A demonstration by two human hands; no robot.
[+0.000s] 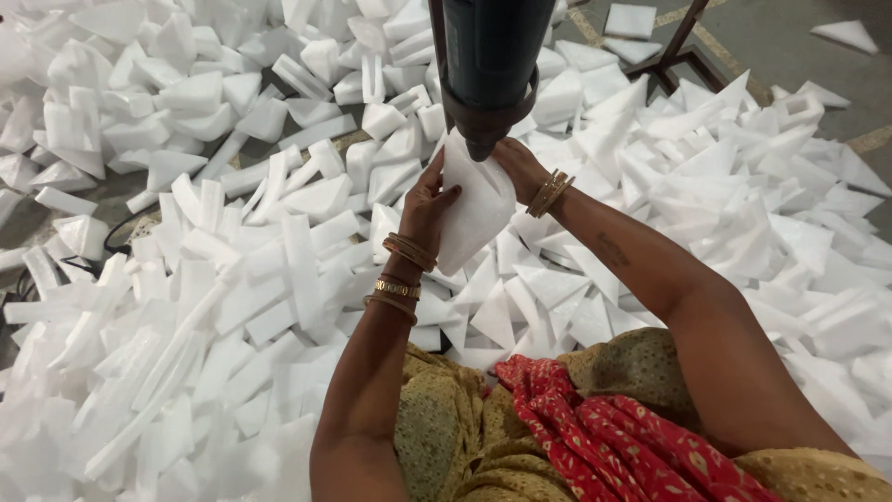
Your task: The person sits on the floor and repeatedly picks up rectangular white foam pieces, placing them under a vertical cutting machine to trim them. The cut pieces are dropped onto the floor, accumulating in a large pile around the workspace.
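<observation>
Both hands hold foam piece under dark tool, centre frame.

Left hand (429,200) grips left edge of foam piece (474,212), fingers curled over its face; right hand (518,165) clasps its upper right, w/ top pressed at tip of tool (488,65). Foam scraps (232,260) heaped left, right & far. No containers or labels seen.

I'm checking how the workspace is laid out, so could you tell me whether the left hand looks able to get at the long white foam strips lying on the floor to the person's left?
Probably yes: the foam strips lie uncovered beside the left arm, but the left hand is gripping the foam piece under the dark tool.
</observation>
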